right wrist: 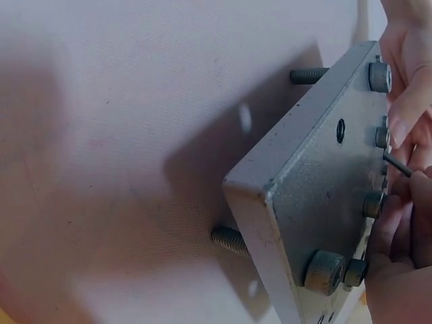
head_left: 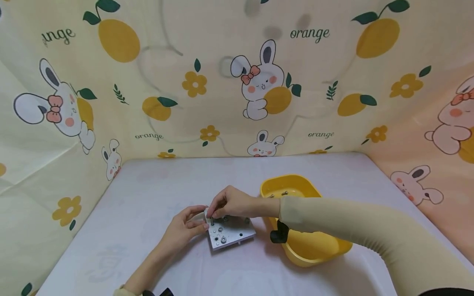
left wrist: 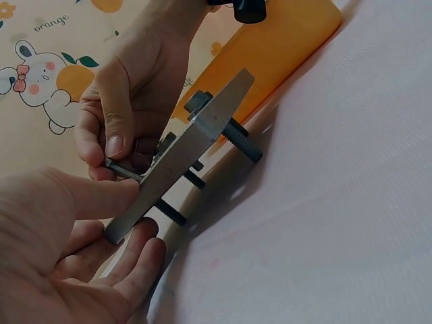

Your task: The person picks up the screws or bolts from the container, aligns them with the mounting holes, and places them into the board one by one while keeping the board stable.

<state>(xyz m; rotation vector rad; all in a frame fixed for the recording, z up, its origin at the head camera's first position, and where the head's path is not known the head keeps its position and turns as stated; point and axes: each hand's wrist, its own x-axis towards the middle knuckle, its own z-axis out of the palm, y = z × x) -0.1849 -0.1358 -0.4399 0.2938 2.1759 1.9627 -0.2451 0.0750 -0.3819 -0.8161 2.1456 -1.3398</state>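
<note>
I get a bright head view — both wrist views dimmer, the metal plate (right wrist: pixel 314 185) softly shadowing the tabletop (right wrist: pixel 115 128).

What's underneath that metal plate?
Threaded bolt ends stick out beneath the metal plate, and the left hand has fingertips under one end. The underside itself faces away from the cameras, so anything else there is hidden.

Cloth-walled work booth (rabbit-print hangings (head_left: pixel 214 33), white table (head_left: pixel 155 185))
</note>
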